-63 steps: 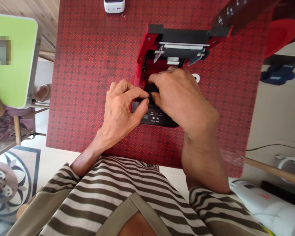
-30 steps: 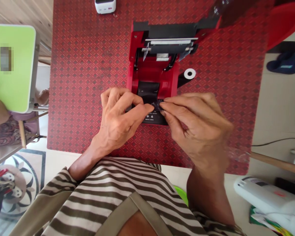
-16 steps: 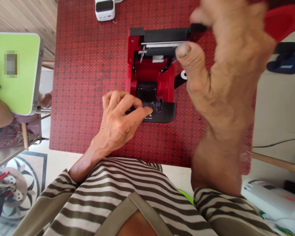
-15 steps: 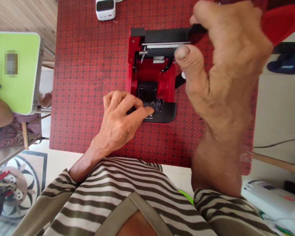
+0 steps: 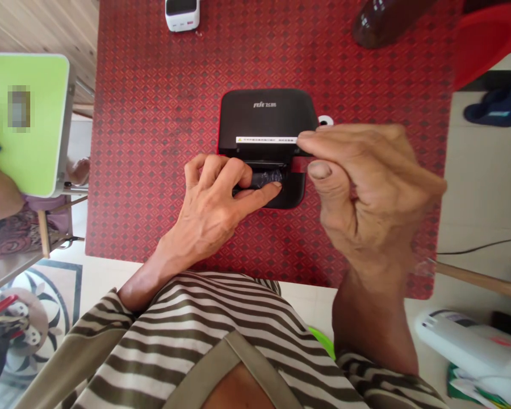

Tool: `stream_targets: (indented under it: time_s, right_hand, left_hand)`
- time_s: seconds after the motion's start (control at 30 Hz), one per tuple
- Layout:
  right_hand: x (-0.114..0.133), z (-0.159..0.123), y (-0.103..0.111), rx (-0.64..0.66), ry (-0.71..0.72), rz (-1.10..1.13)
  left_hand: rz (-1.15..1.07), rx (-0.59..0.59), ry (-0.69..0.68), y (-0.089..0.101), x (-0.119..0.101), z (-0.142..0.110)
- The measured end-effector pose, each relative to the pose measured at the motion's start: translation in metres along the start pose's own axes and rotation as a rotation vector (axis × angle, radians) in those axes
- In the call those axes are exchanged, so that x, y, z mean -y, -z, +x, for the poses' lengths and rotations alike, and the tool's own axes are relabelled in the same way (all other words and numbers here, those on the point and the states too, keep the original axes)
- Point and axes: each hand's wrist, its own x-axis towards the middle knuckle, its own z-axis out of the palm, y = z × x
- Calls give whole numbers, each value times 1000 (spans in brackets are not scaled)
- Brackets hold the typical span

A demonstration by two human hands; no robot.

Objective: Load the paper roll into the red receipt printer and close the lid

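A black-and-red machine (image 5: pixel 268 116) lies on the red patterned table, its black lid swung over toward me. My left hand (image 5: pixel 219 196) is at its front edge, fingers curled and thumb pressed along a crumpled, shiny piece of film (image 5: pixel 269 179) over the dark front part. The fingertips are partly hidden there. My right hand (image 5: pixel 370 187) is at the lid's right front corner, index fingertip against it and thumb just below, other fingers folded. A small white roll end (image 5: pixel 326 121) shows at the machine's right side.
A white device with a dark screen (image 5: pixel 182 14) stands at the back left, and a dark brown bottle (image 5: pixel 378 25) at the back right. A red chair (image 5: pixel 489 42) borders the table's right side. Another person sits at the left by a green board (image 5: pixel 29 153).
My right hand has come down and toward me, bringing the raised lid over the red interior. My left hand stays at the front edge, its thumb slightly farther right.
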Motion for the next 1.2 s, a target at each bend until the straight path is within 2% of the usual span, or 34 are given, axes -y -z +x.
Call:
stream_targets:
  time_s: [0.33, 0.47, 0.87, 1.0, 1.07, 1.13, 1.17, 1.2]
  right_hand:
    - [3, -25, -7, 6, 7, 68]
    - [3, -31, -9, 27, -6, 53]
    - [1, -44, -19, -3, 53, -68]
    - [2, -48, -21, 16, 24, -47]
    - [3, -48, -22, -5, 56, -82]
    - [4, -47, -23, -25, 83, -107]
    - [4, -47, -23, -25, 78, -104]
    - [4, -47, -23, -16, 62, -97]
  left_hand:
    - [-20, -49, 31, -5, -1, -1]
    - [-41, -33, 38, -7, 0, -2]
    - [-111, -111, 29, -15, 7, -5]
    - [-139, -151, 36, -9, 6, -1]
    - [-242, -142, 47, -5, 7, 3]
    - [-414, -174, 114, -8, 12, 7]
    - [-509, -226, 168, -13, 17, 8]
    - [-560, -293, 285, -22, 24, 8]
